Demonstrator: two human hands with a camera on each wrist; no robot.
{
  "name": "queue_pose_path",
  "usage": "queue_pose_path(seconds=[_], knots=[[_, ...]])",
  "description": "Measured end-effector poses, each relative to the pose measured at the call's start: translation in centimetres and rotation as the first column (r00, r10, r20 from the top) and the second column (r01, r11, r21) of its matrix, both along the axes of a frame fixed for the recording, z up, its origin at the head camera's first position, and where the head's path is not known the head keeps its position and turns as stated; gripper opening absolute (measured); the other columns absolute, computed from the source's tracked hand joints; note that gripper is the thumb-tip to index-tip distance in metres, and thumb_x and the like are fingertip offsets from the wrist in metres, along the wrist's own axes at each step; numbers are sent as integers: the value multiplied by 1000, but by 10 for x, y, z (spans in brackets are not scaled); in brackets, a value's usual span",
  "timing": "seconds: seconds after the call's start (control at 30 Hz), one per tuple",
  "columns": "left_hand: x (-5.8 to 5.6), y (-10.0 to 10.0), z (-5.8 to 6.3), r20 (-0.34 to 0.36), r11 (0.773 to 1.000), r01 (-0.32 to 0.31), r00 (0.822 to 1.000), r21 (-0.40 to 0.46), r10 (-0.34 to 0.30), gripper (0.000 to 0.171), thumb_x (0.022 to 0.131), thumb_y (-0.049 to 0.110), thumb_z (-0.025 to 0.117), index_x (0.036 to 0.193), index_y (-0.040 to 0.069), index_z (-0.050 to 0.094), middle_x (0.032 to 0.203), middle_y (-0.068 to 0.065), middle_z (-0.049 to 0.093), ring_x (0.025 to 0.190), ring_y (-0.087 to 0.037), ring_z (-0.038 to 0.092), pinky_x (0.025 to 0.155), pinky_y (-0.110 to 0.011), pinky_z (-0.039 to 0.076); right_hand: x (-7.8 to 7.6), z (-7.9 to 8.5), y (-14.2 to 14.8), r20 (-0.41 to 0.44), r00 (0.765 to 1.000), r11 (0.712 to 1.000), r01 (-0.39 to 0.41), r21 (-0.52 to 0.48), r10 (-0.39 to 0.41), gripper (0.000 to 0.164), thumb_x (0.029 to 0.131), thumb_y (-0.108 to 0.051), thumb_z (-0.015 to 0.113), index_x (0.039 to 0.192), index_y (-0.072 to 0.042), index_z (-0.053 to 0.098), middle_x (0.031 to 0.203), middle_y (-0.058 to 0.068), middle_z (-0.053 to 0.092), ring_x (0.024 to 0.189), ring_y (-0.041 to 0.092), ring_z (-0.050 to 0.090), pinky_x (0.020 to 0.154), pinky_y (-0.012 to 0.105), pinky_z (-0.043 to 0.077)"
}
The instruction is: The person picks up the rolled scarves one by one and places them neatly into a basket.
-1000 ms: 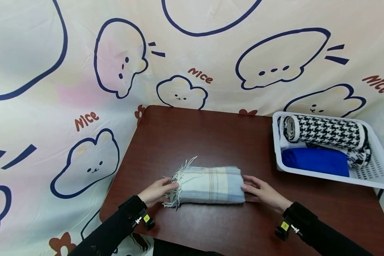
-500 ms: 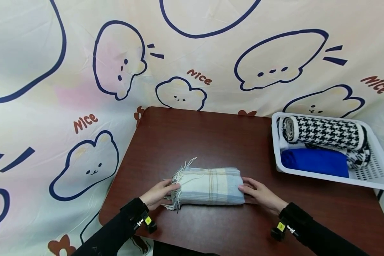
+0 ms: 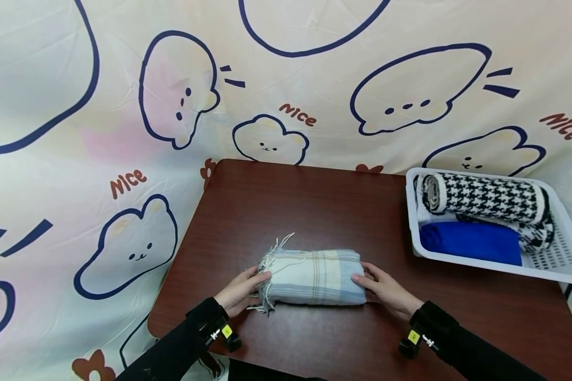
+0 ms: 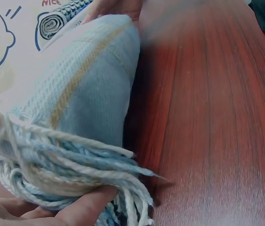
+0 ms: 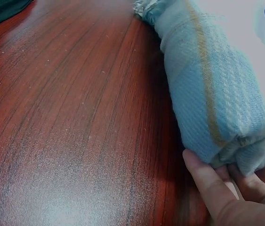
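A rolled scarf (image 3: 314, 275) in pale blue and cream plaid lies crosswise on the brown table (image 3: 305, 206), white fringe at its left end. My left hand (image 3: 240, 291) grips the fringed end, thumb on top; in the left wrist view its fingers (image 4: 85, 207) curl under the strands. At the plain end, my right hand (image 3: 386, 288) holds the roll with its thumb over the top. The right wrist view has the right fingers (image 5: 207, 181) tucked against the folded end and lower edge of the scarf (image 5: 217, 80).
A white plastic basket (image 3: 486, 267) stands at the table's back right. Inside are a black-and-white houndstooth roll (image 3: 491, 196), a blue folded cloth (image 3: 469, 242) and another black-and-white patterned cloth (image 3: 536, 233). A printed curtain (image 3: 324, 79) hangs behind the table.
Both hands have moved slightly inward onto the scarf's ends, the right thumb reaching further over the top. The scarf has stayed nearly in place.
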State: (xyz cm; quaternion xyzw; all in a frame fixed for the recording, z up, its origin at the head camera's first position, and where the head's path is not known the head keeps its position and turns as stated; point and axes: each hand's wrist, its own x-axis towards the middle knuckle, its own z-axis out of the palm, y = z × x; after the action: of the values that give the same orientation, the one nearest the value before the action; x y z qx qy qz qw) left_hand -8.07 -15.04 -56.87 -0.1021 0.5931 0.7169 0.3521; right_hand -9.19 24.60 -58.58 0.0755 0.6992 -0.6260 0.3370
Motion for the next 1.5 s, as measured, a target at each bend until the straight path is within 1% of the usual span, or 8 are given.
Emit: queue_pose_path(seconds=[0.13,0.37,0.67,0.83,0.93,1.17,1.3,1.5], knots=[[0,3,-1,-17,1000,-15,1000,8,15,84,112,37,57,170,1,7,164,-31,35,149,-46,42,122,-68,36,0,0,0,6,1000,1000,14,-12,-14,86,109,-37,66,169,-1,16,163,30,38,137,29,54,106,46,57],[-1,6,-3,-25,999,-23,999,47,24,83,113,34,55,170,0,5,168,-31,30,152,-46,38,123,-70,31,1,0,0,17,999,999,35,-26,-35,90,108,-36,68,170,0,13,167,30,33,140,30,51,108,46,56],[-2,10,-5,-15,998,-36,999,55,37,80,112,32,58,170,2,10,163,-28,40,147,-39,47,122,-67,35,3,6,6,-4,1000,999,29,-42,-29,90,109,-32,66,170,0,9,169,31,28,142,30,49,110,47,54],[-4,12,4,-22,998,-18,1000,58,20,79,112,31,58,170,3,11,164,-27,39,152,-41,41,124,-67,33,3,11,11,-34,999,1000,13,-8,-14,90,111,-34,63,170,2,7,170,32,26,145,33,45,112,51,52],[-6,14,9,-32,998,-6,999,62,8,79,112,29,58,170,3,11,166,-27,37,154,-41,38,124,-67,32,3,15,14,-43,999,1000,17,22,-16,88,111,-35,63,170,1,9,169,31,27,146,33,45,113,50,51],[-11,20,18,-51,997,7,999,82,-3,75,111,26,59,169,2,16,163,-26,41,143,-32,51,122,-64,37,2,25,21,-68,998,998,19,60,-15,90,110,-38,63,170,2,9,169,31,28,145,33,47,111,42,51],[-13,24,22,-60,996,8,998,86,-3,77,111,26,60,169,2,16,163,-27,41,144,-34,51,123,-67,34,4,29,25,-75,997,997,33,69,-28,89,110,-37,65,170,0,12,168,30,32,139,29,52,105,36,53],[-16,31,28,-80,996,23,997,88,-15,75,111,25,59,169,2,17,163,-27,39,145,-37,49,123,-68,33,6,37,34,-108,994,996,19,88,-10,88,111,-36,62,170,3,10,167,31,31,138,27,52,106,38,53]])
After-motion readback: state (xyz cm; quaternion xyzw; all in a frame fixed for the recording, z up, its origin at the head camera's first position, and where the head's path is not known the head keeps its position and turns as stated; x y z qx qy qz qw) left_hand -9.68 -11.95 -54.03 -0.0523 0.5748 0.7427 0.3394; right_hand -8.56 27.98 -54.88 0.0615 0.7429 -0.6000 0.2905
